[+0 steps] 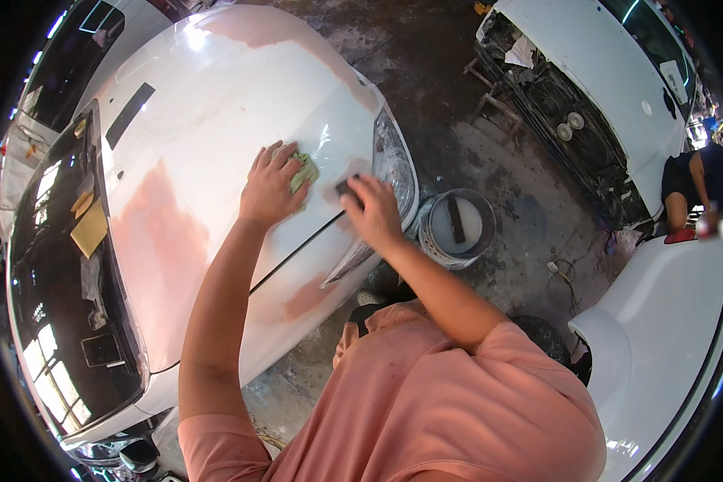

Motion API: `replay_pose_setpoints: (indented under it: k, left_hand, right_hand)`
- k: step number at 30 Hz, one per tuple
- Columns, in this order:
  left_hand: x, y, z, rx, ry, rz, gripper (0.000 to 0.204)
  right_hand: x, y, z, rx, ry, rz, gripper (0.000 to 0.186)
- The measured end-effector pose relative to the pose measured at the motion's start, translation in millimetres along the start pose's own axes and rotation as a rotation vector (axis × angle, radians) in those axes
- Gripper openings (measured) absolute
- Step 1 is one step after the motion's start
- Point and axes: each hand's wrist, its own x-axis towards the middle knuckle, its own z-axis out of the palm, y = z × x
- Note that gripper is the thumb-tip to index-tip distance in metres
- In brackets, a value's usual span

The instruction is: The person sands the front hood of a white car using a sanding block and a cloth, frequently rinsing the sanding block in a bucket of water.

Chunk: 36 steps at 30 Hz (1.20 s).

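A white car hood (241,120) with pinkish filler patches lies in front of me. My left hand (273,185) presses a crumpled light-green cloth (305,170) against the hood, its fingers spread over the cloth. To its right, beside the headlight (391,165), my right hand (373,210) grips a small dark sanding block (347,189) against a greyish patch of the hood. Part of the block is hidden under the fingers. A dark seam runs between hood and fender below both hands.
A bucket (490,233) of cloudy water, with a long dark block (456,218) in it, stands by the headlight. Sandpaper pieces (91,228) rest on the windshield. At right are another white car (586,72), a white body panel (651,321) and a crouching person (699,181).
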Motion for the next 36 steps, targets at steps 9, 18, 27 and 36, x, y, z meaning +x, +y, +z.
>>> replay_pose_setpoints:
  k: [9, 18, 27, 36]
  left_hand:
    - [-4, -4, 5, -0.051, -0.016, -0.026, 0.028]
    - [-24, 12, 2, 0.026, 0.031, -0.002, 0.024]
    - [-13, -7, -4, -0.015, -0.057, -0.02, 0.026]
    - [-8, -21, 7, -0.099, 0.074, -0.005, 0.024]
  right_hand:
    - [-13, -26, 11, -0.079, -0.041, 0.054, 0.037]
    - [-6, -26, 8, -0.136, -0.163, -0.065, 0.036]
    - [-24, -54, 5, -0.148, -0.215, -0.138, 0.034]
    - [-28, -52, 6, -0.167, -0.194, -0.188, 0.034]
